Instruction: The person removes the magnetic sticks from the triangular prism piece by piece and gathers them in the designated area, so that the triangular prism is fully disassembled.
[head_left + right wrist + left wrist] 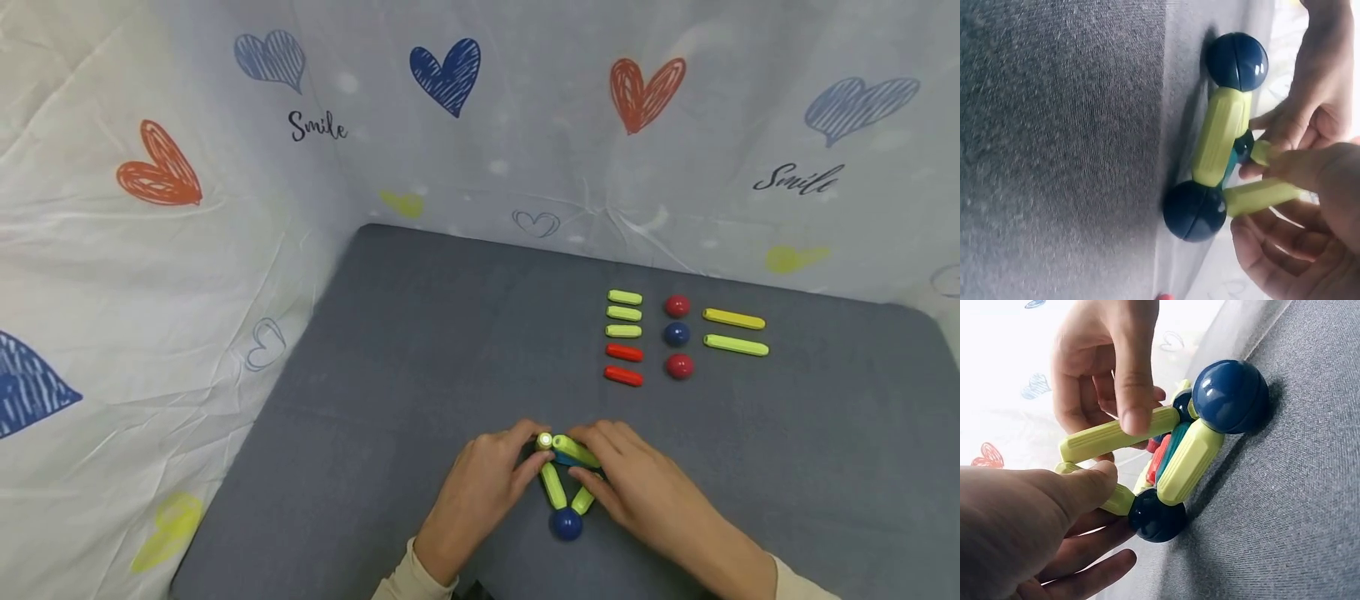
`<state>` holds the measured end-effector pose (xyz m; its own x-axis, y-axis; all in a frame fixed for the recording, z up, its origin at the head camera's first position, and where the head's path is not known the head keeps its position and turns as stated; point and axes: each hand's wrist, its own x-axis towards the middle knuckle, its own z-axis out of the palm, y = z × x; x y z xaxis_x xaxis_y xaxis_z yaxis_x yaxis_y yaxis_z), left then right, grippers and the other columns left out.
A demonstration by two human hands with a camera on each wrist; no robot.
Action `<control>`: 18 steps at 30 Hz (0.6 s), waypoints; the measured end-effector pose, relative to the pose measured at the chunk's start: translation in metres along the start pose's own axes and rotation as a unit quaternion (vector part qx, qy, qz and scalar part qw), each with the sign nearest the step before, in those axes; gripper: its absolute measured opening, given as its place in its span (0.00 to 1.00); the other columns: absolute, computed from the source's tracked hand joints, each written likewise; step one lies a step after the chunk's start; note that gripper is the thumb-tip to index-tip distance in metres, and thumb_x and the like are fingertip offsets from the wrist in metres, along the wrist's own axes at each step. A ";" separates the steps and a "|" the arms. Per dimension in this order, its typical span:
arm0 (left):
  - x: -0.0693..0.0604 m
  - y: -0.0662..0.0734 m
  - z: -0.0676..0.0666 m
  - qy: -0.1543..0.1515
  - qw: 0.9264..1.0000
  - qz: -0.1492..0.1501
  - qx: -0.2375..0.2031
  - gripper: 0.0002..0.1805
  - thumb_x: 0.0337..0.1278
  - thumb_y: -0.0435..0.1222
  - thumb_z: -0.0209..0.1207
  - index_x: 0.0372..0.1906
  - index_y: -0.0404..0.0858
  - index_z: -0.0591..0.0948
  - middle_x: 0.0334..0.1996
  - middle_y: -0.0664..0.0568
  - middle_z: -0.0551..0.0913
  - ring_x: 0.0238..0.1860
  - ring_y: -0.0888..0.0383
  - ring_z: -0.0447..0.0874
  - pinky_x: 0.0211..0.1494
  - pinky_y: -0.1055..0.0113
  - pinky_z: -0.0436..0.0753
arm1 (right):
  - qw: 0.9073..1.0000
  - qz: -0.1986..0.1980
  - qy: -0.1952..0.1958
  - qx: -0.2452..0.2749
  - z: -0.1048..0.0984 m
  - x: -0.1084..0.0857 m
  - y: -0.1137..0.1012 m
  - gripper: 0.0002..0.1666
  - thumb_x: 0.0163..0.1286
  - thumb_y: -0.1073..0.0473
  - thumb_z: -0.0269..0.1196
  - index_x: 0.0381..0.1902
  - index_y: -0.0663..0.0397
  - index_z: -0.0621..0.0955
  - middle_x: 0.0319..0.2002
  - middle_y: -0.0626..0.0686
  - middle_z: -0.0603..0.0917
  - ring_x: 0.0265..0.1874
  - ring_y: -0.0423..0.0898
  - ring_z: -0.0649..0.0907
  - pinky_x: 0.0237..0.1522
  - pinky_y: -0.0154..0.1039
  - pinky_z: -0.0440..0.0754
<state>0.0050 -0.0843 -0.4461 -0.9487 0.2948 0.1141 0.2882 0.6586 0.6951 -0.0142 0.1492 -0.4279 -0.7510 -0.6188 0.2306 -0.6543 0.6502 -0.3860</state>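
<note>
A triangle of magnetic sticks and balls lies on the grey table, with a blue ball [566,524] at its near corner. Two yellow-green sticks run from that ball, a left one [553,486] and a right one [1217,137]; a teal stick [1172,450] forms the far side. My left hand [480,475] pinches a yellow-green stick [1119,499] that rises from the left blue ball [1157,515]. With thumb and fingers, my right hand [645,483] holds another yellow-green stick [576,452], which leans up from the right blue ball [1194,210] toward the left one.
Beyond the hands lie short yellow-green sticks [624,313] and red sticks [624,352] in a column. Beside them are two red balls [679,366], a blue ball [677,334] and two longer sticks [736,344]. A patterned cloth [525,150] borders the table's back and left.
</note>
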 end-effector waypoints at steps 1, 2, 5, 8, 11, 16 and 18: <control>0.000 0.000 0.000 0.000 1.000 0.000 -0.002 0.14 0.71 0.44 0.67 0.57 0.46 0.85 0.42 0.53 0.91 0.24 0.74 0.74 0.27 0.78 0.74 | 1.000 0.000 0.005 -0.005 0.002 0.000 -0.001 0.24 0.66 0.54 0.78 0.57 0.43 0.82 0.47 0.37 0.82 0.41 0.34 0.77 0.39 0.35 0.83; -0.001 0.000 0.001 0.001 1.000 0.000 -0.002 0.14 0.71 0.44 0.67 0.57 0.46 0.85 0.42 0.54 0.91 0.24 0.75 0.74 0.27 0.78 0.74 | 1.000 0.000 0.009 -0.007 0.003 0.000 -0.001 0.23 0.66 0.55 0.78 0.56 0.43 0.82 0.46 0.37 0.82 0.40 0.34 0.77 0.37 0.35 0.83; -0.001 0.000 0.001 0.000 1.000 0.001 -0.002 0.14 0.72 0.44 0.67 0.57 0.46 0.85 0.41 0.54 0.91 0.22 0.75 0.72 0.26 0.78 0.73 | 1.000 0.006 0.012 -0.009 0.003 -0.001 0.000 0.23 0.65 0.57 0.78 0.55 0.43 0.83 0.45 0.37 0.83 0.38 0.33 0.77 0.36 0.34 0.82; 0.000 0.000 0.001 -0.004 1.000 -0.003 -0.003 0.14 0.72 0.44 0.66 0.57 0.46 0.85 0.40 0.54 0.91 0.20 0.74 0.69 0.25 0.77 0.72 | 1.000 0.014 0.010 -0.004 0.001 -0.003 0.003 0.22 0.66 0.57 0.78 0.56 0.43 0.83 0.46 0.38 0.84 0.38 0.34 0.78 0.38 0.36 0.83; 0.000 0.001 0.001 -0.008 1.000 -0.010 -0.002 0.14 0.73 0.45 0.65 0.57 0.46 0.85 0.37 0.55 0.90 0.16 0.73 0.65 0.21 0.76 0.69 | 1.000 0.024 0.013 0.006 -0.001 -0.006 0.005 0.23 0.67 0.57 0.77 0.57 0.45 0.82 0.47 0.39 0.85 0.40 0.34 0.81 0.41 0.38 0.85; 0.002 0.002 0.001 -0.013 1.000 -0.018 0.000 0.14 0.73 0.45 0.65 0.57 0.47 0.85 0.35 0.57 0.89 0.15 0.72 0.63 0.20 0.75 0.67 | 0.999 0.026 0.027 0.017 -0.004 -0.011 0.006 0.24 0.66 0.59 0.77 0.58 0.45 0.81 0.46 0.38 0.84 0.40 0.34 0.82 0.42 0.40 0.86; 0.001 0.002 0.001 -0.015 1.000 -0.020 0.001 0.14 0.73 0.45 0.65 0.57 0.48 0.85 0.35 0.57 0.89 0.16 0.72 0.64 0.20 0.75 0.68 | 0.999 0.018 0.038 0.018 -0.003 -0.014 0.006 0.26 0.65 0.61 0.77 0.58 0.45 0.81 0.45 0.38 0.84 0.40 0.34 0.82 0.41 0.39 0.86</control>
<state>0.0046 -0.0823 -0.4451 -0.9551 0.2887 0.0661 0.2511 0.6708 0.6979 -0.0082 0.1631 -0.4303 -0.7789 -0.5594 0.2835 -0.6248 0.6538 -0.4267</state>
